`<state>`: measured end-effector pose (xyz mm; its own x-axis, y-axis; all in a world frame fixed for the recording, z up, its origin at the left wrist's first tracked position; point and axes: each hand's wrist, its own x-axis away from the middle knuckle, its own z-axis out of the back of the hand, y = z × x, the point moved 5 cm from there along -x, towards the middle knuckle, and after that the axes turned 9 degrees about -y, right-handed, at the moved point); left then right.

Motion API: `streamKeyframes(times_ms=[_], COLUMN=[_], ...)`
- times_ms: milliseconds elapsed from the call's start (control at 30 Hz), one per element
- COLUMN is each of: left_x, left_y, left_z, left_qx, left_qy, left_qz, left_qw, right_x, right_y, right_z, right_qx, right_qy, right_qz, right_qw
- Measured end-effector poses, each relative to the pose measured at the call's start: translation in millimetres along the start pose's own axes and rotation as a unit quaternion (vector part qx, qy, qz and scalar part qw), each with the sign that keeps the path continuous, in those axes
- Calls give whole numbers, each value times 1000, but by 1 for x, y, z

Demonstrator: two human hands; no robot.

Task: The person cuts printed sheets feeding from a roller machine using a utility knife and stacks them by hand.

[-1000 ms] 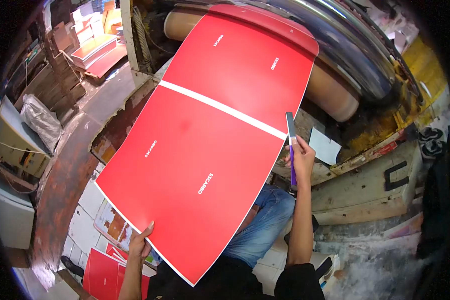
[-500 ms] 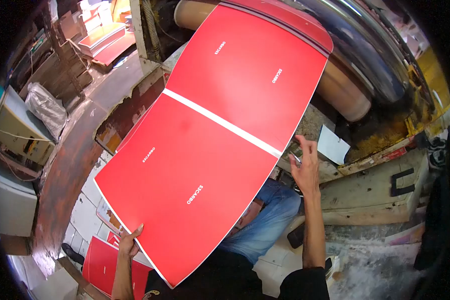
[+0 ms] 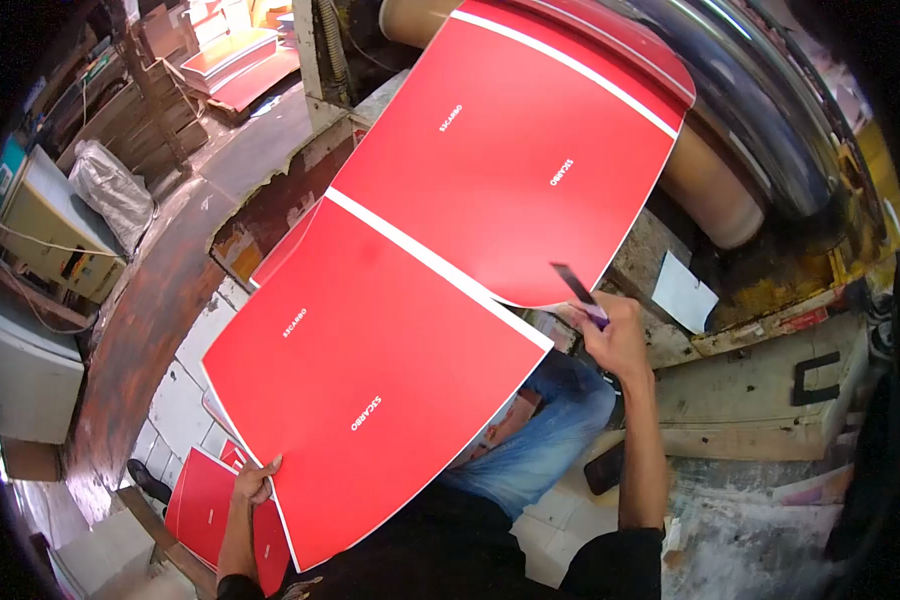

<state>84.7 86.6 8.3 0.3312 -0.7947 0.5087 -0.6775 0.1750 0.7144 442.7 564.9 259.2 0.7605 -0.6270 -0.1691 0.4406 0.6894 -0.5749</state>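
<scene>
My left hand (image 3: 255, 482) pinches the left edge of a large red printed sheet (image 3: 370, 370) lettered "S3CARBO". My right hand (image 3: 618, 340) is closed on a knife (image 3: 578, 290) with a dark blade and a purple handle, the blade pointing up and left over the sheet. Its fingers are at the corner of the upper red panel (image 3: 490, 170); whether they also pinch it is unclear. Along the white strip (image 3: 420, 245) between the panels, a gap shows at the right end. Further up, the red material curves over beside a shiny metal roller (image 3: 760, 110).
A tan roller (image 3: 715, 195) lies under the metal one. A white paper piece (image 3: 685, 292) rests on the machine ledge to the right. More red sheets (image 3: 205, 520) lie low at the left. Stacked sheets (image 3: 232, 65) stand at the back left, beyond a brown floor strip (image 3: 160, 300).
The right end of the white strip has split, and the near panel's corner hangs apart from the upper panel. My right hand has turned inward to that corner, bringing the knife blade over the sheet.
</scene>
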Motion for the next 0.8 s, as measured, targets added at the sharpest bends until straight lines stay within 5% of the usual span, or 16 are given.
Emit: streamKeyframes(times_ms=[67, 133, 267, 333, 567, 633, 800], left_x=[0, 6, 42, 27, -146, -194, -277], left_y=[3, 8, 35, 37, 6, -7, -4], left_z=[24, 52, 86, 81, 7, 6, -53], left_qx=[0, -34, -25, -28, 42, 8, 112], left_qy=[-6, 29, 71, 90, 35, 137, 77], left_qz=[23, 90, 66, 49, -40, 17, -92], left_qw=[1000, 995, 995, 994, 998, 990, 986], right_x=[1, 5, 8, 7, 15, 21, 35], right_y=[-8, -19, -27, -36, -65, -70, -73], right_z=[1, 11, 28, 21, 8, 3, -13], right_qx=[-17, -12, -21, -45, -24, -24, -78], right_qy=[16, 121, 143, 151, 128, 130, 122], right_qz=[-11, 95, 11, 59, 43, 55, 40], right_qw=[1000, 988, 989, 986, 991, 990, 989])
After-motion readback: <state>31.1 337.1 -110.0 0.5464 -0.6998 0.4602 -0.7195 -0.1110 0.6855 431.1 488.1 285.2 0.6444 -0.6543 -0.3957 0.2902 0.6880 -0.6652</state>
